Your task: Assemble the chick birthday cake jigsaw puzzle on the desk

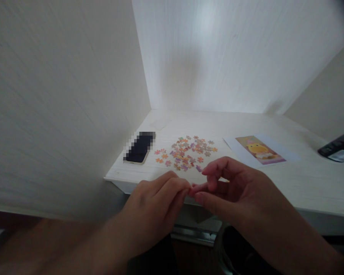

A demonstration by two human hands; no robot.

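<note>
Over the front edge of the white shelf, the fingertips of both my hands meet. My left hand [160,204] is closed, its fingers bent and pressed against the thumb. From the right, my right hand [243,191] reaches in with curled fingers, its thumb and a finger at the left fingertips. Whatever the fingertips hold, if anything, is too small or hidden to make out. Just beyond the hands lies a loose spread of several small flower-shaped puzzle pieces [186,151] in orange, pink, purple and grey.
A phone [139,148] lies left of the pieces, beside the side wall [74,95]. To their right is a paper sheet with a picture of a yellow figure [258,149]. A dark container [339,147] rests at the far right. Below the shelf [312,191] runs a metal rail [195,233].
</note>
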